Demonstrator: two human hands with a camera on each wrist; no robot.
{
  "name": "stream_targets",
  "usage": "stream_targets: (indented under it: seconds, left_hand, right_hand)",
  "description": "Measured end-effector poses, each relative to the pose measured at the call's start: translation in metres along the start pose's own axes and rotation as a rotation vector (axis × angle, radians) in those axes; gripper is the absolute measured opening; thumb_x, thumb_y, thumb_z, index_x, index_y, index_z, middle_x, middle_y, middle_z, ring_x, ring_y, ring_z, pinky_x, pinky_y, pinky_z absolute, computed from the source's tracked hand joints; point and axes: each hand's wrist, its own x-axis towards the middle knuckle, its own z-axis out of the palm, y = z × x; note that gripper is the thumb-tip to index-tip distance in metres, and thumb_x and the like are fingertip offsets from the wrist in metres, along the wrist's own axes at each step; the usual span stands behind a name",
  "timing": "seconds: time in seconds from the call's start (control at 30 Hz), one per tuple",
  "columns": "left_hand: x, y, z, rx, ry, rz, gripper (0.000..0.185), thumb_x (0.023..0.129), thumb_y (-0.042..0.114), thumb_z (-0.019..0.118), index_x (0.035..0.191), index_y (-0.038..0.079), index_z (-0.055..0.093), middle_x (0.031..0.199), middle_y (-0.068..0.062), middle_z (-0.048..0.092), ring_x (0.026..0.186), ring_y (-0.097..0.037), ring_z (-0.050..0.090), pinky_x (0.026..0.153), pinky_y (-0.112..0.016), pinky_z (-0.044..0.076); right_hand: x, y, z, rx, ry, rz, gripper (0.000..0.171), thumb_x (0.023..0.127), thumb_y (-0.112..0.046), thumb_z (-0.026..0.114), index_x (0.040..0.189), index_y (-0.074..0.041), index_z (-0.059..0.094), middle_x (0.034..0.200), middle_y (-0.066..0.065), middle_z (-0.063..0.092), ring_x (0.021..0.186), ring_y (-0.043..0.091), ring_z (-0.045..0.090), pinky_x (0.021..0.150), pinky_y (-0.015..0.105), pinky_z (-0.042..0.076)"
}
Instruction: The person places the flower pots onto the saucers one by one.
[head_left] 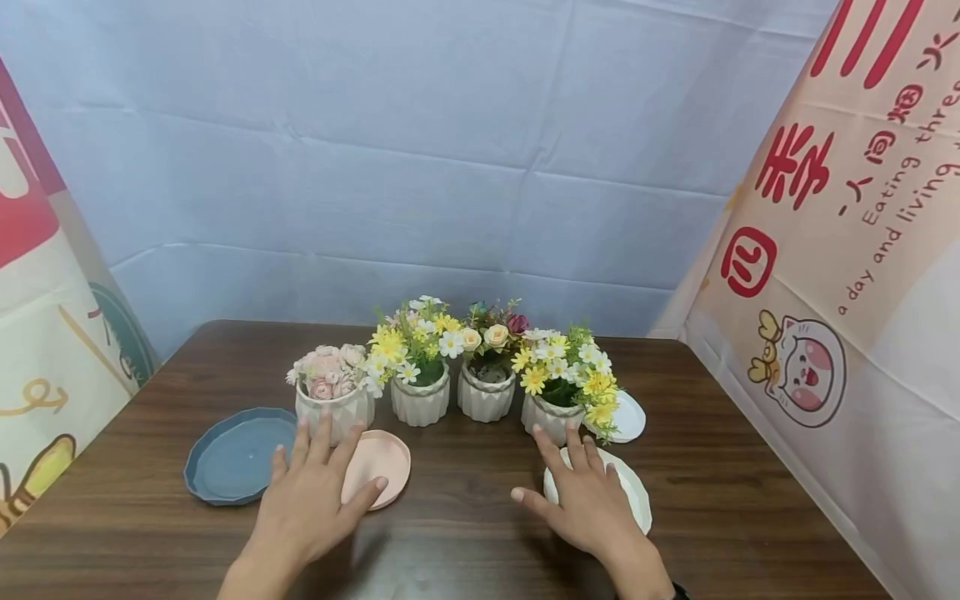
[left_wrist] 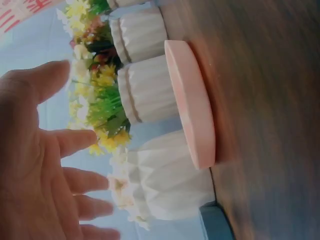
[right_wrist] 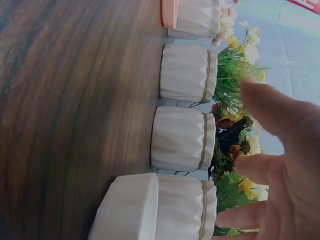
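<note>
Three fluted, twine-ringed pots (head_left: 486, 398) | faceted pot (head_left: 339, 408) (pink blooms (head_left: 330, 371)) | left fingers (head_left: 321, 442), right fingers (head_left: 551, 450) spread wide

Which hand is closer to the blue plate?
The left hand: it hovers just right of the blue plate, while the right hand is much farther right, above a white plate.

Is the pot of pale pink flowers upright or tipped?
Upright: the white flowerpot stands base-down on the table, pale pink flowers above its rim.
</note>
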Motion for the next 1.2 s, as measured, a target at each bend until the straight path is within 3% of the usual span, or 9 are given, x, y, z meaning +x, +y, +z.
stream_targets:
  seconds: [0.2,0.4,0.53,0.83,1.0,1.2]
  left_hand:
    - [0.0,-0.001,-0.004,0.027,0.045,0.066,0.062,0.074,0.036,0.074,0.123,0.002,0.057,0.12,-0.024,0.054,0.106,-0.041,0.053,0.079,-0.057,0.043]
    - [-0.001,0.0,-0.006,0.034,-0.019,0.061,0.044,0.074,0.027,0.073,0.109,0.002,0.063,0.102,-0.015,0.062,0.089,-0.034,0.06,0.067,-0.051,0.049]
    - [-0.002,0.001,-0.007,0.041,-0.039,0.058,0.038,0.075,0.025,0.072,0.104,0.002,0.064,0.096,-0.014,0.062,0.081,-0.033,0.061,0.061,-0.049,0.049]
    - [-0.002,0.0,-0.005,0.042,-0.037,0.055,0.037,0.074,0.024,0.073,0.104,0.003,0.065,0.096,-0.012,0.063,0.082,-0.032,0.061,0.062,-0.048,0.049]
    - [-0.003,-0.003,-0.005,0.017,-0.037,0.053,0.038,0.074,0.024,0.072,0.105,0.003,0.064,0.097,-0.013,0.063,0.083,-0.033,0.062,0.062,-0.049,0.049]
    - [-0.002,-0.013,-0.006,-0.037,-0.074,0.027,0.04,0.075,0.024,0.073,0.108,0.002,0.063,0.102,-0.013,0.063,0.084,-0.034,0.062,0.062,-0.05,0.049]
  right_hand:
    - [-0.001,-0.002,-0.003,-0.007,-0.008,-0.031,0.07,0.077,-0.042,0.072,0.135,-0.01,0.049,0.123,0.023,0.053,0.107,0.039,0.053,0.074,0.054,0.046]
    - [-0.004,-0.003,-0.004,-0.054,0.033,-0.079,0.057,0.073,-0.03,0.076,0.123,-0.009,0.058,0.101,0.012,0.062,0.09,0.03,0.06,0.063,0.046,0.048]
    - [-0.005,-0.002,-0.004,-0.057,0.036,-0.081,0.058,0.072,-0.03,0.077,0.122,-0.008,0.058,0.101,0.013,0.062,0.09,0.031,0.06,0.063,0.047,0.048]
    - [-0.006,-0.001,-0.003,-0.046,0.035,-0.085,0.06,0.072,-0.032,0.077,0.122,-0.006,0.058,0.104,0.014,0.061,0.093,0.033,0.059,0.067,0.049,0.047]
    - [-0.003,-0.002,-0.003,0.011,-0.022,-0.083,0.061,0.073,-0.031,0.077,0.125,-0.006,0.056,0.109,0.014,0.06,0.097,0.034,0.057,0.07,0.05,0.047]
    - [0.004,-0.006,0.002,0.078,-0.074,-0.151,0.064,0.074,-0.031,0.076,0.127,-0.003,0.053,0.117,0.018,0.057,0.1,0.036,0.056,0.072,0.051,0.047]
